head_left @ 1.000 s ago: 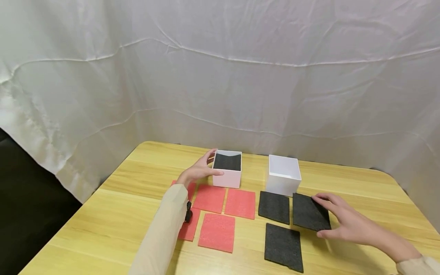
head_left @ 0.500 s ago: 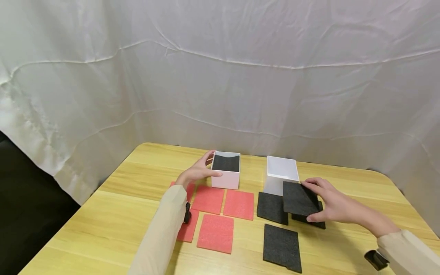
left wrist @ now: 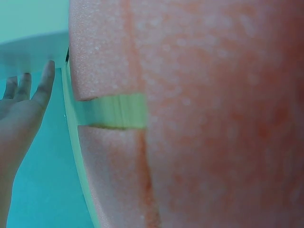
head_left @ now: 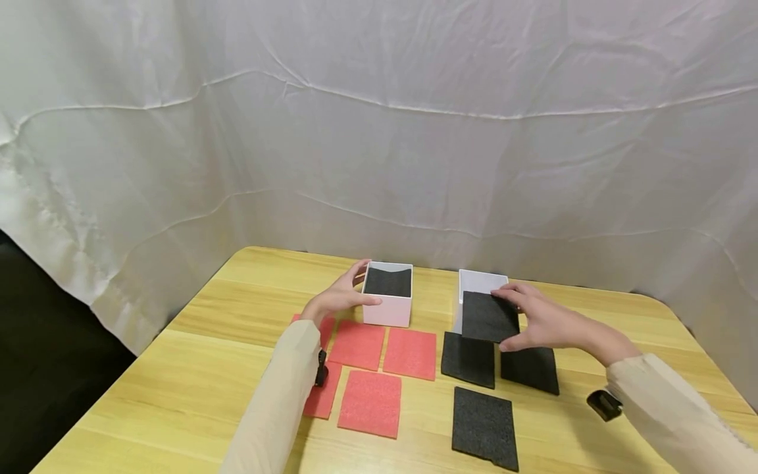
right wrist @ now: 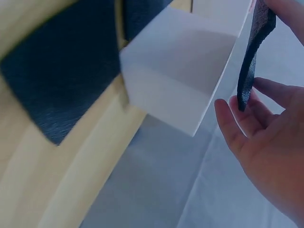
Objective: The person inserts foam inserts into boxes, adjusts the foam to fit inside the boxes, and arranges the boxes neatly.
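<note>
The black foam sheet [head_left: 489,316] was a thin, dark, coarse-textured square, held tilted over the right white box [head_left: 474,282] by the right hand [head_left: 541,321], whose grip pinched its edge. The right wrist view showed the sheet edge-on [right wrist: 251,52]. The left hand [head_left: 339,297] rested relaxed against the left white box [head_left: 387,311], which held black foam.

Beige long sleeves [head_left: 278,395]; black wrist devices [head_left: 604,404], probably cameras.
</note>
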